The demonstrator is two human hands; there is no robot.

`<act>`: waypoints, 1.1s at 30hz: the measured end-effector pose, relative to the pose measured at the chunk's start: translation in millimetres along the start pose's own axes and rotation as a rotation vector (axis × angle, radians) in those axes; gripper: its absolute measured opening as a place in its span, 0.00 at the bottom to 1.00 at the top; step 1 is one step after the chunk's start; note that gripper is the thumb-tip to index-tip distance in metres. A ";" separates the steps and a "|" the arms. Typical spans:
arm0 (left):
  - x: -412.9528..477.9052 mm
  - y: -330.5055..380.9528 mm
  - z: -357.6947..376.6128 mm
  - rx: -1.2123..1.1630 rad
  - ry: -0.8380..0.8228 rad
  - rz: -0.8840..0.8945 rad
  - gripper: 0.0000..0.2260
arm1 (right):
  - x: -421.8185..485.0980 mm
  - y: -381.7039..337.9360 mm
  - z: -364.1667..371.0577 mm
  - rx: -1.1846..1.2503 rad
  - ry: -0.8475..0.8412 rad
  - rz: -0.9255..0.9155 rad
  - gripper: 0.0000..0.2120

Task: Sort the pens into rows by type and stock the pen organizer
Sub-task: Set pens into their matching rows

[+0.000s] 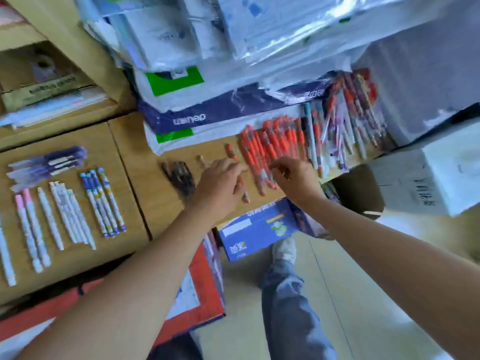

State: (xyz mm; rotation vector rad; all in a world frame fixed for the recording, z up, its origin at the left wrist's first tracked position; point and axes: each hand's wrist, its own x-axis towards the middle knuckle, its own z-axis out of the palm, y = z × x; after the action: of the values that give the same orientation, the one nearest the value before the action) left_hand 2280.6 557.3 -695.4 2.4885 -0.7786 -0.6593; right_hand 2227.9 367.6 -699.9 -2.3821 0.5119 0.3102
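Orange pens (270, 146) lie bunched; white patterned pens (70, 211) lie in rows.

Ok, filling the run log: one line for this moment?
phase: sorting; left hand: at orange-red plastic pen; right hand: over orange-red pen pile; grip: blurred

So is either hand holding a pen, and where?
Left hand appears to pinch one orange pen mid-barrel; right hand touches the orange pile, grip too blurred to tell.
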 end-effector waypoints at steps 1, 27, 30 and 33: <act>10.0 15.4 7.5 0.020 -0.015 0.000 0.19 | 3.0 14.8 -12.4 -0.016 -0.014 0.021 0.08; 100.3 93.2 53.3 0.204 -0.017 -0.071 0.14 | 71.1 81.3 -54.5 -0.274 -0.142 0.174 0.26; 107.7 92.0 50.1 0.171 0.000 -0.090 0.13 | 73.9 79.6 -57.6 -0.242 -0.143 0.231 0.24; 116.9 95.4 45.0 0.038 0.043 -0.129 0.13 | 74.0 78.6 -61.6 -0.138 -0.120 0.200 0.20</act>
State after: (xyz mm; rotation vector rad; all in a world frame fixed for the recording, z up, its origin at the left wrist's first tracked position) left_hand 2302.2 402.5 -714.9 2.5955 -0.6252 -0.6382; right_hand 2264.9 251.5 -724.4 -2.4295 0.6934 0.5921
